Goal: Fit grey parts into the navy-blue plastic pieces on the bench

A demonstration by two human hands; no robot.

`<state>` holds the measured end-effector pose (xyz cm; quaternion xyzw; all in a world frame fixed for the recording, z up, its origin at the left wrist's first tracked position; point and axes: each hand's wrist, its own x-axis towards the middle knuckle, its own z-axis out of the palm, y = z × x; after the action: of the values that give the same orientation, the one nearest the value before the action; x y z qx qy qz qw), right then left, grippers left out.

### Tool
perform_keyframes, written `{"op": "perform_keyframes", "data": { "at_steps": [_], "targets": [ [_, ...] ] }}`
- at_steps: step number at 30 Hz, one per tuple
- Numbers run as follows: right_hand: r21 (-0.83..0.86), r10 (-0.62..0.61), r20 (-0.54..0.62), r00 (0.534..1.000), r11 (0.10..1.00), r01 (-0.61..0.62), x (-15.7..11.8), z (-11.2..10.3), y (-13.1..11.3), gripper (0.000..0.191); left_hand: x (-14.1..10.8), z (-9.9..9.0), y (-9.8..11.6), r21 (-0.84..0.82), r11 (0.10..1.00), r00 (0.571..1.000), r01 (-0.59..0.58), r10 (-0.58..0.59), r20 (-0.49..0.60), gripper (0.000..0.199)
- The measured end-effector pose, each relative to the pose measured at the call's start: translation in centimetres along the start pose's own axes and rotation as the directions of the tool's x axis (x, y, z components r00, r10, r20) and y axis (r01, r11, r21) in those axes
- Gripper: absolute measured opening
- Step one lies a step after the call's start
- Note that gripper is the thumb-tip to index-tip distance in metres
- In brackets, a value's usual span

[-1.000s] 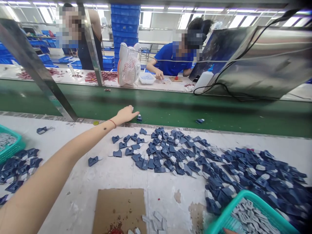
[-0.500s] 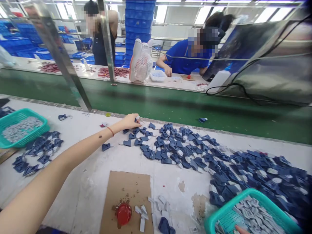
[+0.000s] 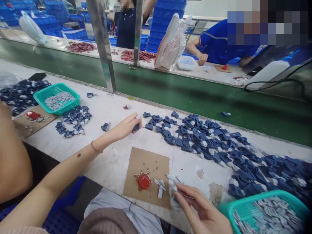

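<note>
In front of you, the white table [image 3: 107,162] is carrying many dark-blue parts [image 3: 192,136]; a cardboard sheet [image 3: 136,162] is lying near you, and green baskets [image 3: 70,106] are standing to its left and right.

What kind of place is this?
Probably a factory assembly workshop: there's a long green conveyor-like strip, a heap of small dark-blue plastic parts and a stack of blue plastic crates.

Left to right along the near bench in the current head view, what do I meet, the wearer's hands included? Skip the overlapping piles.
Green basket → lone blue piece → left hand holding a blue part → red disc on cardboard → grey strips → right hand → second green basket.
</note>
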<state>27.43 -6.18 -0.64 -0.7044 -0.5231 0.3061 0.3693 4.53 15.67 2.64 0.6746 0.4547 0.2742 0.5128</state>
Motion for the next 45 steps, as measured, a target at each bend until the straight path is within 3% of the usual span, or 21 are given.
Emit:
{"op": "perform_keyframes", "data": {
  "at_steps": [6,9,13,19,25,29,34,45],
  "targets": [
    [0.045,-0.137,0.148,0.979,0.99,0.132,1.2,3.4,-3.7,0.015,-8.9,0.9,-2.4,-0.304,0.934,0.982,0.186,-0.17,0.079,0.027],
    [-0.005,-0.144,0.218,0.965,0.989,0.148,1.6,4.0,-4.7,0.013,-11.6,1.9,-3.4,-0.471,0.843,0.963,0.26,-0.262,0.064,0.03],
    [-0.107,-0.129,0.298,0.946,0.98,0.167,1.8,4.3,-5.7,0.013,-13.6,2.9,-4.1,-0.544,0.787,0.944,0.29,-0.33,0.025,0.033],
    [-0.196,-0.093,0.357,0.929,0.965,0.172,2.1,4.7,-6.5,0.016,-14.5,3.9,-4.3,-0.679,0.695,0.945,0.237,-0.327,-0.006,0.027],
    [-0.213,-0.068,0.372,0.926,0.964,0.156,2.4,4.6,-7.1,0.018,-14.7,4.7,-4.4,-0.737,0.661,0.958,0.141,-0.278,-0.065,0.02],
    [-0.047,-0.013,0.325,0.946,0.998,0.03,2.9,3.6,-8.1,0.011,-14.8,5.8,-4.1,-0.766,0.629,0.964,0.131,-0.262,-0.05,0.015],
    [0.173,0.065,0.297,0.953,0.978,-0.12,2.8,2.5,-9.5,0.017,-14.3,7.3,-3.1,-0.832,0.544,0.973,0.109,-0.228,-0.022,0.017],
    [0.14,-0.002,0.315,0.949,0.989,-0.044,2.1,2.6,-10.5,0.005,-14.2,8.0,-1.9,-0.864,0.503,0.988,0.018,-0.143,-0.063,0.014]
  ]
}}
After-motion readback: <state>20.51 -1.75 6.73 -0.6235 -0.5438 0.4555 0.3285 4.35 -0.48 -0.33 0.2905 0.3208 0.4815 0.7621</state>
